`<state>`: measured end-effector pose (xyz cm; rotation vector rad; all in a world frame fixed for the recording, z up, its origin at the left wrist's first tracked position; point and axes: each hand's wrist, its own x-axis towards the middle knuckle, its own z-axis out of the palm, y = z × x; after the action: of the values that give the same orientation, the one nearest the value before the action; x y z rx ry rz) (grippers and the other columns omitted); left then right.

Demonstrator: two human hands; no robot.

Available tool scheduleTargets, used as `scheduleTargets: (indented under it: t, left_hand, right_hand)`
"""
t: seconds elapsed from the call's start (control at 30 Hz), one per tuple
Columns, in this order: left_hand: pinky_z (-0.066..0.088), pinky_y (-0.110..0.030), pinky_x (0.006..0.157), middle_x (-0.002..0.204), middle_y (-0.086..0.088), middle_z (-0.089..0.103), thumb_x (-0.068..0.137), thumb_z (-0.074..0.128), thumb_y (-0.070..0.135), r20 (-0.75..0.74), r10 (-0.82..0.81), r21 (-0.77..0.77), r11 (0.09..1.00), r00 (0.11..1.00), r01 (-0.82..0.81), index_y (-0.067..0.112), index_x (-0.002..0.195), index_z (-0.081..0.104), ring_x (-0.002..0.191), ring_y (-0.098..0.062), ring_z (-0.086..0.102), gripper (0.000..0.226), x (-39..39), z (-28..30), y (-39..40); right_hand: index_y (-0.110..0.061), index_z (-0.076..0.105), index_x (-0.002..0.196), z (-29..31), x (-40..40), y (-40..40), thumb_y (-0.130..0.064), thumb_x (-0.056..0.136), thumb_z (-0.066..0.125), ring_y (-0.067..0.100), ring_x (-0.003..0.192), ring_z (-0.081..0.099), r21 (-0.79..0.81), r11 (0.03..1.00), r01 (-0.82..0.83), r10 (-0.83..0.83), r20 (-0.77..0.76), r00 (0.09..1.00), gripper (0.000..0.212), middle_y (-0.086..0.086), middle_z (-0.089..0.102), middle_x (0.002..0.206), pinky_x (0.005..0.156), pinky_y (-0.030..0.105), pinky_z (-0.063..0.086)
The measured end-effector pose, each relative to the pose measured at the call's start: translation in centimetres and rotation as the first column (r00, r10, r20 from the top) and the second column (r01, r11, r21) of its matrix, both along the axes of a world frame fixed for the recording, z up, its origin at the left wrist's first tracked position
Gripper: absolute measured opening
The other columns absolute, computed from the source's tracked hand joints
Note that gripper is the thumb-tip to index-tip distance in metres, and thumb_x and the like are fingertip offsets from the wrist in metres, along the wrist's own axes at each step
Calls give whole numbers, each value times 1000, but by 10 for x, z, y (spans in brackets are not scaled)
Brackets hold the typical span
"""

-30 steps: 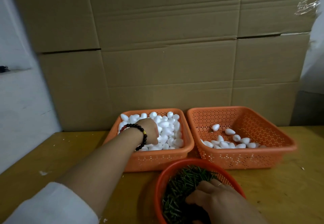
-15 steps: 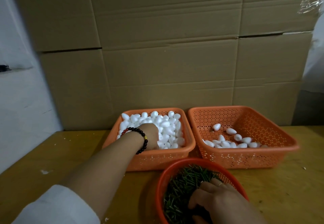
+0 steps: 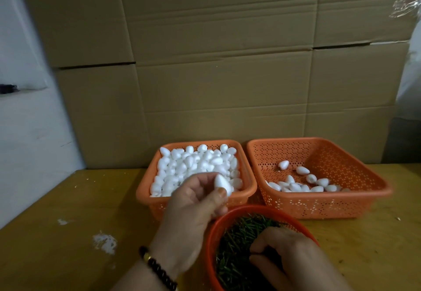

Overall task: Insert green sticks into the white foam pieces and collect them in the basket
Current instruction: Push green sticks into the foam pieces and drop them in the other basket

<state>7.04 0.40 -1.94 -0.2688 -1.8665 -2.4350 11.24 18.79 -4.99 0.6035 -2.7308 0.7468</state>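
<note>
My left hand point(image 3: 193, 206) holds a white foam piece point(image 3: 222, 184) between thumb and fingers, just above the near rim of the left orange basket point(image 3: 145, 188), which is heaped with white foam pieces point(image 3: 193, 163). The right orange basket point(image 3: 364, 177) holds several foam pieces point(image 3: 303, 183) on its floor. A round red basket point(image 3: 211, 233) at the near edge is full of green sticks point(image 3: 239, 240). My right hand point(image 3: 289, 256) is down in the sticks with its fingers curled; what it grips is hidden.
The baskets stand on a yellow wooden table point(image 3: 68, 222) with white foam crumbs point(image 3: 104, 243) on the left. A wall of cardboard boxes point(image 3: 216, 63) rises right behind the baskets. A white wall point(image 3: 27, 120) borders the left side.
My left hand has drawn back out of the heaped basket with one foam piece in it. My right hand has stayed in the green sticks.
</note>
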Motion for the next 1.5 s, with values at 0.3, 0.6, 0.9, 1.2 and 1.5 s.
scheduleTargets:
  t: [0.3, 0.6, 0.9, 1.2, 1.5]
  left_hand:
    - [56, -31, 63, 105, -24, 69, 82, 54, 1, 203, -397, 458, 847, 895, 272, 8, 113, 69, 74, -21, 65, 35, 21, -10, 23]
    - [58, -34, 71, 106, -22, 68, 82, 52, -2, 159, -450, 482, 812, 879, 329, 6, 113, 70, 81, -23, 67, 36, 19, -14, 19]
    - [56, -29, 67, 90, -9, 70, 66, 76, -1, 136, -230, 326, 929, 964, 176, 9, 87, 76, 75, -16, 66, 24, 18, -17, 22]
    - [55, -30, 68, 85, -4, 69, 58, 76, -1, 152, -96, 231, 971, 984, 59, 14, 83, 69, 78, -18, 65, 29, 16, -22, 24]
    - [58, -31, 65, 105, -22, 70, 85, 51, -3, 169, -258, 435, 886, 951, 163, 11, 112, 65, 75, -22, 67, 33, 21, -12, 24]
  right_hand:
    - [-39, 69, 87, 0, 7, -2, -24, 75, 77, -5, 75, 62, -105, 989, 102, -114, -122, 986, 20, -19, 68, 79, 62, 18, 51]
    - [-35, 69, 82, -2, 10, -4, -15, 69, 74, -4, 68, 62, -141, 985, 103, -130, -194, 972, 24, -20, 65, 77, 55, 19, 50]
    - [-39, 63, 77, -4, 13, -4, -11, 61, 74, -3, 64, 60, -186, 972, 145, -174, -150, 973, 34, -26, 61, 69, 55, 14, 47]
    - [-40, 60, 78, -8, 11, -4, -10, 60, 76, -2, 66, 60, -191, 969, 154, -182, -139, 973, 38, -24, 62, 74, 54, 15, 48]
    - [-41, 55, 83, -8, 11, -5, -22, 60, 65, -5, 66, 58, -198, 969, 147, -183, -179, 967, 31, -25, 59, 66, 53, 11, 46]
